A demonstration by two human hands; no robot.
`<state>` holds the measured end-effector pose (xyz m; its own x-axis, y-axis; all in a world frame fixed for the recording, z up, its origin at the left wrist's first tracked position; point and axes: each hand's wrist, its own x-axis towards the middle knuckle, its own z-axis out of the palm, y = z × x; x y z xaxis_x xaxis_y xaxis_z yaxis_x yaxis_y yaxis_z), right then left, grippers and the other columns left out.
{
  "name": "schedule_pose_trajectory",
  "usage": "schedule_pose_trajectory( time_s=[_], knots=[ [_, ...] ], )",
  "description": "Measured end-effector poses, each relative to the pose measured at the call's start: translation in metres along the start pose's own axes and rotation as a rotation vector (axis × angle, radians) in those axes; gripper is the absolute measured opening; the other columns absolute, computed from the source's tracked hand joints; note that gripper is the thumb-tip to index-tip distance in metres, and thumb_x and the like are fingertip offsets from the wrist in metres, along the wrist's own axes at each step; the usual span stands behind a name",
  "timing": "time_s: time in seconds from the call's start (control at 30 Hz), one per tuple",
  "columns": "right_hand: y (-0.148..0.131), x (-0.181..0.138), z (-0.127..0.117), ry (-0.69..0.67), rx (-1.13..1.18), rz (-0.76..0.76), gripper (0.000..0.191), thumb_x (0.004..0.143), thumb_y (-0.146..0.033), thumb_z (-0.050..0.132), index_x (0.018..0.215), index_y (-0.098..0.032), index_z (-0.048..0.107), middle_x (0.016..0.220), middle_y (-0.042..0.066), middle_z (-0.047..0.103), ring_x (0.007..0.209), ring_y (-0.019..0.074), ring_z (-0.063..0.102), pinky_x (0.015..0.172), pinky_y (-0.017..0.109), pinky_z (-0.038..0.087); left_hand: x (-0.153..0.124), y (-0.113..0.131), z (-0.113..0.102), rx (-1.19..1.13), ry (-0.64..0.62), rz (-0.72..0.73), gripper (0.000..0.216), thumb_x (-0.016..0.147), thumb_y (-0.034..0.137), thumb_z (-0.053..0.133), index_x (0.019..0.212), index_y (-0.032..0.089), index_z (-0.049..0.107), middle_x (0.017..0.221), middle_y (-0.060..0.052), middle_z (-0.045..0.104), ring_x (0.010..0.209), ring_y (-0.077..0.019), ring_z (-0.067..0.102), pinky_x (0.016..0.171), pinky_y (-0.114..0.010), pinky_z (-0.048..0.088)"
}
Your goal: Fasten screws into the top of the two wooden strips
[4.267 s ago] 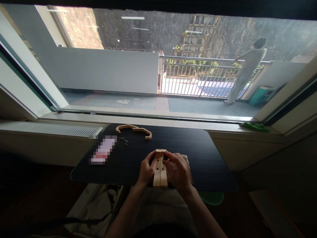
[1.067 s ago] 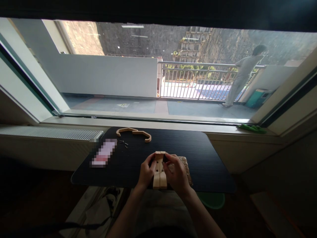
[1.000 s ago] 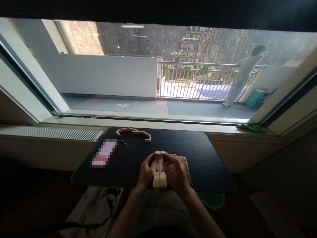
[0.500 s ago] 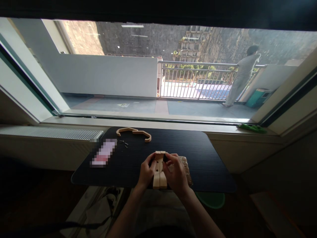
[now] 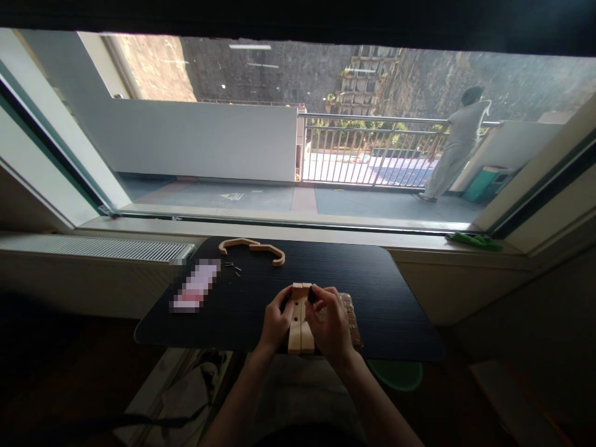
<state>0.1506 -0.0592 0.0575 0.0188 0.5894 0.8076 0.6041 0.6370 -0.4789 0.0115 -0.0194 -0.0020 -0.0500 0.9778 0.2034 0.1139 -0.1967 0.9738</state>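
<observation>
Two pale wooden bars (image 5: 300, 320) stand side by side on edge at the near edge of a black table (image 5: 382, 298). My left hand (image 5: 275, 323) grips their left face, fingers wrapped round. My right hand (image 5: 330, 323) is closed against their right face, and its fingertips pinch a small dark piece at the top end. A woven mat (image 5: 351, 313) lies partly under my right hand.
Two curved wooden pieces (image 5: 254, 247) lie at the table's far side, a few small screws (image 5: 233, 267) beside them and a pink blurred card (image 5: 195, 285) to the left. A radiator (image 5: 93, 247) and window sill run behind. Outside, a person (image 5: 454, 149) stands at a balcony railing.
My hands and the bars stay in place since earlier; only my right fingertips shift slightly at the top end. The person outside has moved a little along the railing.
</observation>
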Motion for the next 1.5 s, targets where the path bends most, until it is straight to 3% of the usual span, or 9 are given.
schedule_pose_trajectory(
  time_s=[0.27,0.43,0.63,0.73,1.1,1.5],
  knots=[
    [0.001,0.0,0.001,0.0,0.021,0.031,0.033,0.09,-0.012,0.055,0.12,-0.023,0.051,0.093,0.001,0.057,0.058,0.009,0.056,0.055,0.023,0.052,0.0,-0.002,0.0,-0.012,0.0,0.004,0.033,0.083,0.023,0.058,0.113,0.016,0.07,0.116,-0.011,0.074,0.11,-0.0263,0.067,0.101,-0.04,0.05],
    [0.0,-0.001,-0.002,-0.013,0.056,0.074,0.035,0.087,-0.011,0.056,0.12,-0.022,0.052,0.104,0.006,0.064,0.069,0.0122,0.063,0.058,0.024,0.056,0.0,-0.002,0.0,-0.028,0.0,0.005,0.033,0.082,0.022,0.059,0.112,0.016,0.07,0.114,-0.01,0.074,0.11,-0.0251,0.068,0.1,-0.038,0.051],
    [0.005,-0.002,-0.005,-0.052,0.066,0.092,0.034,0.089,-0.012,0.052,0.121,-0.022,0.053,0.097,0.006,0.071,0.071,0.0155,0.068,0.062,0.028,0.059,-0.001,0.0,0.0,-0.027,0.007,-0.025,0.033,0.083,0.022,0.059,0.113,0.016,0.071,0.116,-0.011,0.074,0.111,-0.026,0.067,0.1,-0.039,0.051],
    [0.008,-0.002,-0.006,-0.067,0.092,0.074,0.034,0.091,-0.012,0.052,0.123,-0.022,0.053,0.099,0.007,0.071,0.079,0.0177,0.07,0.064,0.029,0.059,-0.001,0.001,0.0,-0.031,0.01,-0.027,0.033,0.083,0.023,0.06,0.112,0.016,0.071,0.116,-0.01,0.074,0.111,-0.0263,0.067,0.101,-0.039,0.051],
    [0.006,0.005,-0.012,-0.093,0.054,0.054,0.03,0.09,-0.014,0.054,0.119,-0.023,0.053,0.092,0.003,0.07,0.063,0.0139,0.065,0.059,0.026,0.056,0.0,-0.003,0.001,-0.011,0.014,-0.008,0.033,0.082,0.023,0.06,0.112,0.016,0.071,0.116,-0.011,0.074,0.111,-0.0267,0.067,0.101,-0.04,0.051],
    [0.004,0.01,-0.015,-0.094,-0.018,-0.023,0.028,0.09,-0.013,0.053,0.116,-0.023,0.052,0.08,-0.001,0.061,0.067,0.0154,0.06,0.062,0.028,0.052,0.0,-0.002,0.001,-0.029,0.005,-0.011,0.033,0.082,0.022,0.059,0.113,0.017,0.071,0.116,-0.01,0.074,0.112,-0.0259,0.067,0.1,-0.039,0.051]
  ],
)
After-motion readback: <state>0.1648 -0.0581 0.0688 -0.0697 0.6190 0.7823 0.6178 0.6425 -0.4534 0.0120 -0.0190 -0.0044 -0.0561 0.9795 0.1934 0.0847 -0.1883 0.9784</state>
